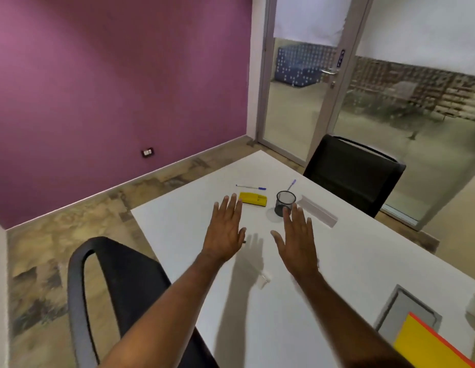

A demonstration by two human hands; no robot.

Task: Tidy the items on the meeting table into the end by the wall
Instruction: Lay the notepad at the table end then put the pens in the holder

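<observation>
While both hands hover flat above the smooth white bench (337, 266), the left hand (225, 229) and right hand (297, 240) are spread wide, palms down, holding nothing. Just beyond the fingertips lie a yellow rectangular plastic block (253, 199), a black wire-mesh pen cup (285, 203) and a blue-capped pen (251, 187) — all near the far end. Black chairs (353, 173) flank the bench; a matte purple wall (111, 88) and marbled floor (45, 261) surround it.
</observation>
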